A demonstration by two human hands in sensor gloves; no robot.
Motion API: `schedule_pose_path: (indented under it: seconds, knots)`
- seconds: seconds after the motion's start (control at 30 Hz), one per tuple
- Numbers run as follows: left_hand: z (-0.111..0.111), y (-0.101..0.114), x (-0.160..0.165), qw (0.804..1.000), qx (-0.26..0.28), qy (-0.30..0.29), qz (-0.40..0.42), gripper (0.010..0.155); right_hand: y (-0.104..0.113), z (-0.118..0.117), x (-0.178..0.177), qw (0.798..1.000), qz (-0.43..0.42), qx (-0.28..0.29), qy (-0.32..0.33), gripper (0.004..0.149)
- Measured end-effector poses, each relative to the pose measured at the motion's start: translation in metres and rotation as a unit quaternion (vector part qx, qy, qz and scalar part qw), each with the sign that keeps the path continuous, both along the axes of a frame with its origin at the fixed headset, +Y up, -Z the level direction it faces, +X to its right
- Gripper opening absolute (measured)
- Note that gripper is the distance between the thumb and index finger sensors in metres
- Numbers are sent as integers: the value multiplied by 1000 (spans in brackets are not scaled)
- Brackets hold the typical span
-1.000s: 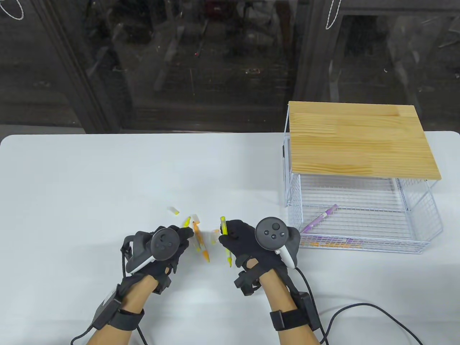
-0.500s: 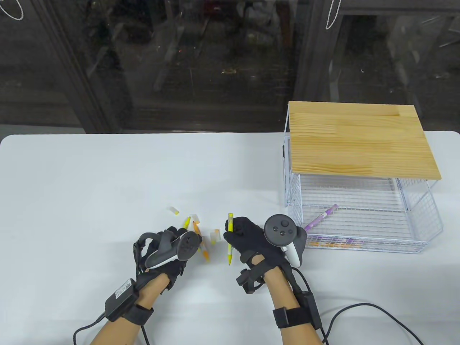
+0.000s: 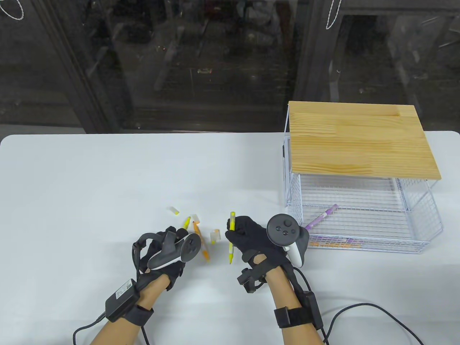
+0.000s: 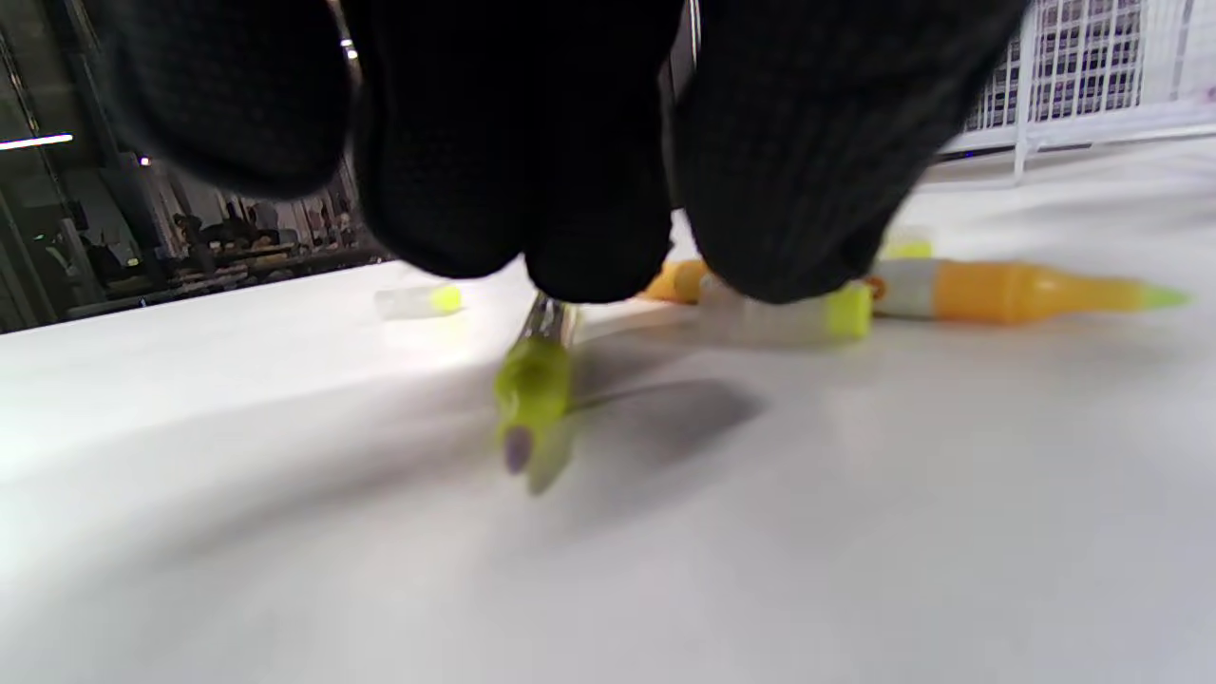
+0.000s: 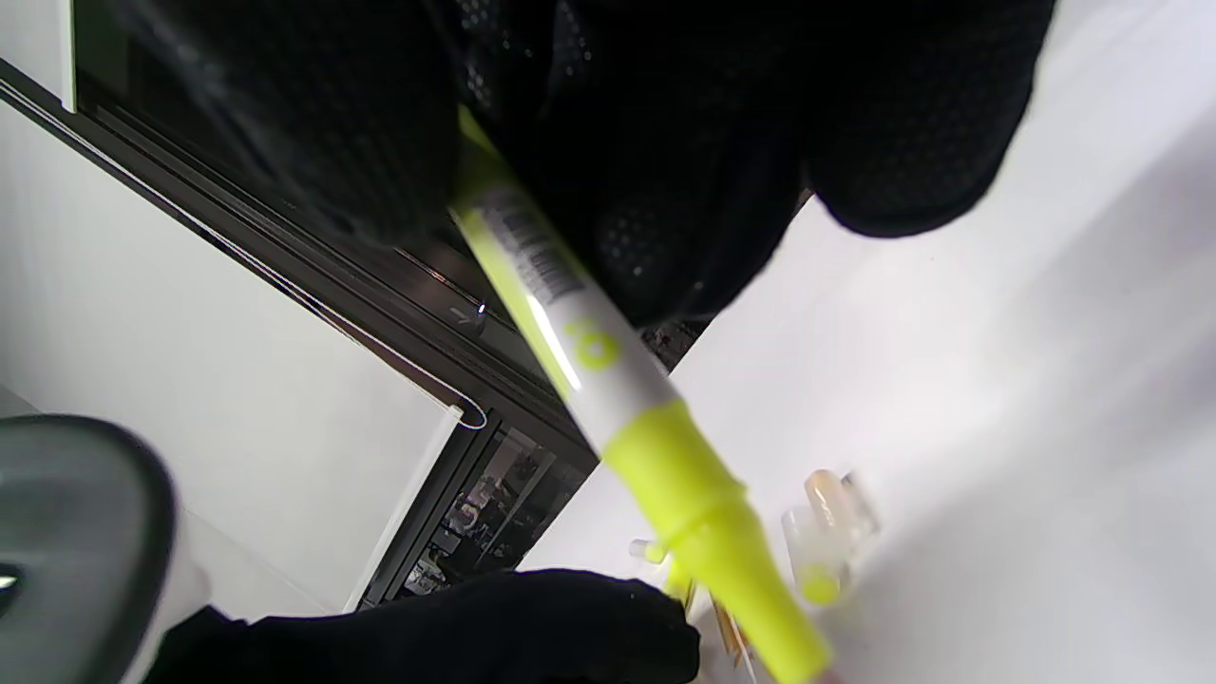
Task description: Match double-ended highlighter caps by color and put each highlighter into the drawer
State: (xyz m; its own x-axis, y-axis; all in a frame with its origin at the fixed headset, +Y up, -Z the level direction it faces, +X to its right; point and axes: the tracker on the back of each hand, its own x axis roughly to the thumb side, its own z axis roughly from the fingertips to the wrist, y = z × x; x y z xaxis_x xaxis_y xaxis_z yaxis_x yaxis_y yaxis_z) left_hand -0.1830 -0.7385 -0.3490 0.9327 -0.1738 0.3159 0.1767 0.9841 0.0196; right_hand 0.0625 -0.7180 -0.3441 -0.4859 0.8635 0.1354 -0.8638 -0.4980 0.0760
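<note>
Table view shows your right hand gripping a yellow highlighter above the table, uncapped tip toward the near edge. Your left hand curls over an orange highlighter lying beside loose caps. At the right edge, a purple highlighter lies in the wire drawer.

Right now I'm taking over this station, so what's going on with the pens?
A person in sensor gloves is sorting highlighters. The right hand holds a yellow highlighter in its grip, both tips uncapped. The left hand reaches into the loose pile, fingers down on another yellow pen beside an orange highlighter and clear caps. A purple highlighter already lies in the open wire drawer.
</note>
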Motion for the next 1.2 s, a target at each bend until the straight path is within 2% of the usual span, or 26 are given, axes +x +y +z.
schedule_pose_path:
  seconds: [0.13, 0.43, 0.53, 0.67, 0.97, 1.07, 1.2]
  knots:
    - [0, -1, 2, 1000, -9, 1, -11, 48, 0, 0, 0, 1000, 0, -1, 1, 48]
    - [2, -6, 8, 1000, -14, -15, -22, 53, 0, -1, 2, 1000, -3, -1, -1, 49]
    - [5, -5, 13, 999, -1, -22, -29, 46, 0, -1, 3, 1000, -3, -2, -1, 49]
    - [7, -2, 15, 999, -1, -24, -31, 45, 1, -1, 5, 1000, -10, -1, -5, 48]
    - [9, 20, -6, 997, 13, 6, 76, 47, 1, -1, 11, 999, -46, -2, -9, 48]
    - [8, 25, -15, 992, -3, 19, 123, 49, 0, -2, 13, 998, -62, -8, -5, 47]
    - [8, 31, -26, 984, -7, 22, 178, 63, -1, -3, 15, 997, -76, -11, -4, 47]
